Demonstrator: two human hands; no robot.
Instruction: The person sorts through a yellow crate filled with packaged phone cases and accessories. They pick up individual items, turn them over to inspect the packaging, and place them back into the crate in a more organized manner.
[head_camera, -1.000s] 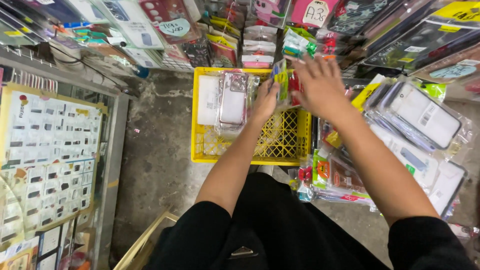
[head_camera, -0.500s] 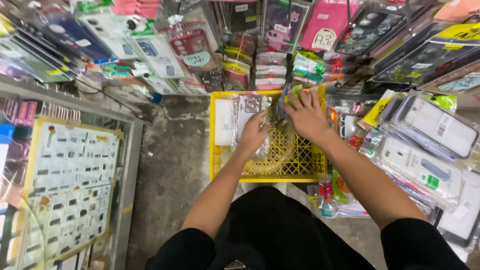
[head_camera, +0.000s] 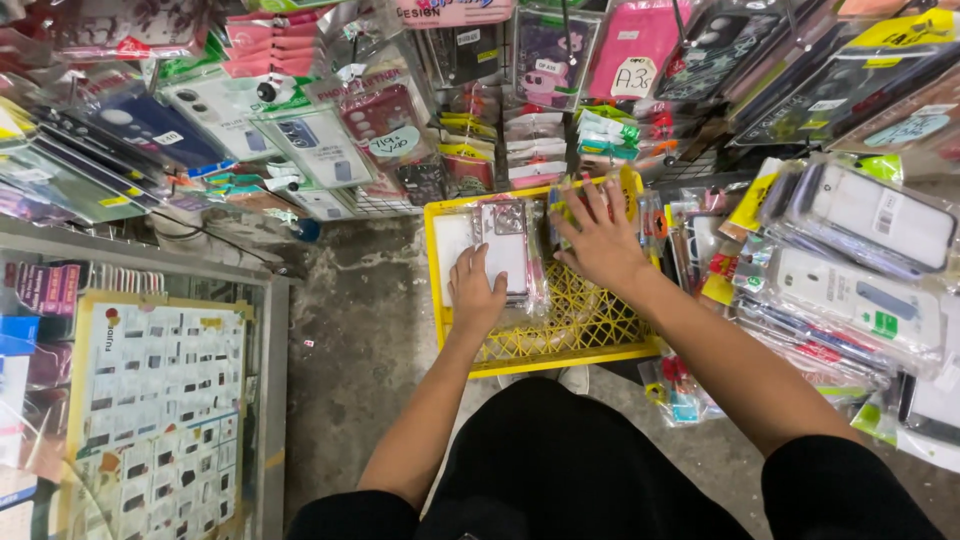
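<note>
Left hand (head_camera: 476, 292) flat, fingers together, palm pressing down on clear-packaged phone case (head_camera: 505, 248) lying in yellow plastic crate (head_camera: 560, 345). Right hand (head_camera: 598, 240) spread wide, fingers splayed over upright row of packaged cases (head_camera: 565, 215) at crate's far right end. Crate sits on concrete floor (head_camera: 360, 330). Hanging phone-case packets (head_camera: 860, 220) crowd right side; glass display counter (head_camera: 150, 400) stands left.

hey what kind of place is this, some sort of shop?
Most likely a small phone-accessory stall. Packaged phone cases hang and lie all around, a yellow crate on the concrete floor holds more packets, and a glass display counter stands at the left.
</note>
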